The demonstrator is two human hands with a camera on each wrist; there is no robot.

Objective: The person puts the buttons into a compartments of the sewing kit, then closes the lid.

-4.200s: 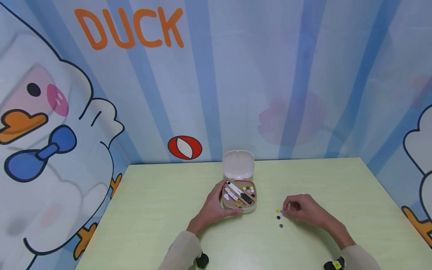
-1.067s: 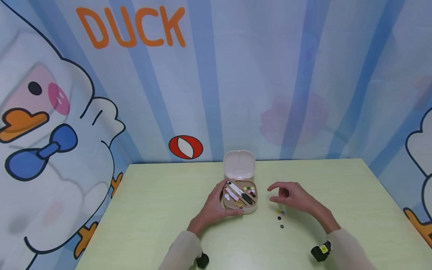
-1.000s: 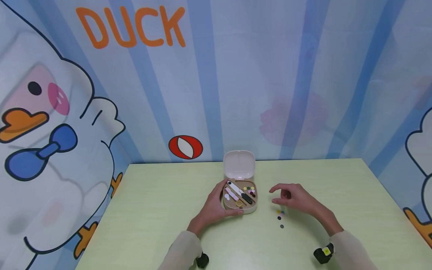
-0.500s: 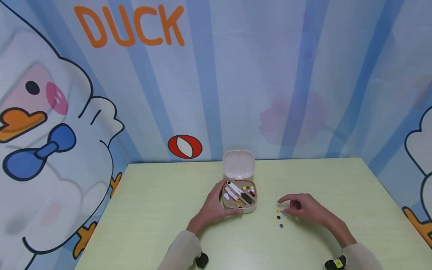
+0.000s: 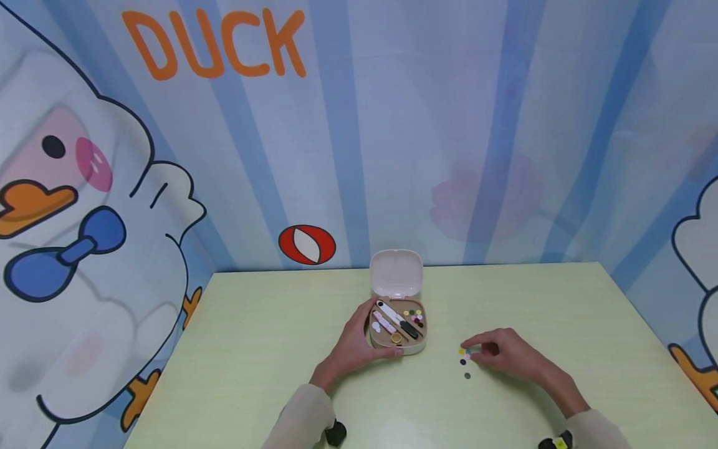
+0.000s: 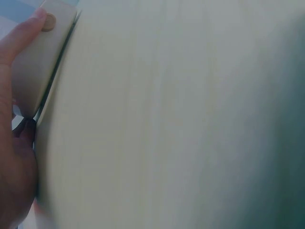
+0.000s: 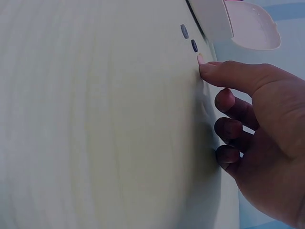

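Observation:
My left hand [image 5: 354, 344] holds the left side of an open sewing box [image 5: 414, 349], thumb along its front and fingers behind. In its tan tray lie a white-and-black slim tool [image 5: 399, 319], a pink stick-like piece [image 5: 384, 322], a gold ring-shaped piece [image 5: 396, 338] and several small buttons [image 5: 413, 313]. My right hand [image 5: 509, 353] is low over the table, index finger and thumb apart around a small cluster of buttons. In the right wrist view the thumb tip sits right at a pink button [image 7: 200, 59]; the index finger is hidden.
A dark button [image 5: 462, 362] and a grey button [image 5: 467, 376] lie on the table [image 5: 269, 337] in front of the cluster, left of my right hand. The box's raised lid [image 5: 396, 274] stands near the table's back edge, before a printed curtain [image 5: 392, 125].
My right hand has come back from beside the box, towards me and down to the button cluster, its index finger reaching the buttons. The left hand and box stay put.

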